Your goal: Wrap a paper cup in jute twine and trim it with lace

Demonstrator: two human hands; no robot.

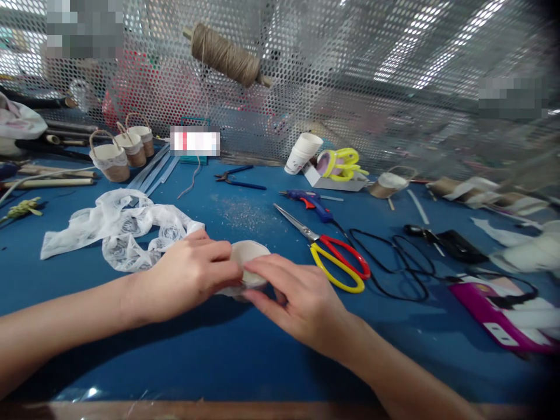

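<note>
Left hand [192,265], right hand [304,294] gripping cup [250,251], contents unclear

Left grip [196,265] and right grip [304,294] curl inward, close together.

The left hand [199,265] and the right hand [301,294] hold the rim of a small, round, off-white cup [250,251] at the blue desk [175,361]. A crumpled white lace ribbon [126,248] lies beside the left hand; metal scissors [312,235] with red and yellow handles lie near the right.
</note>
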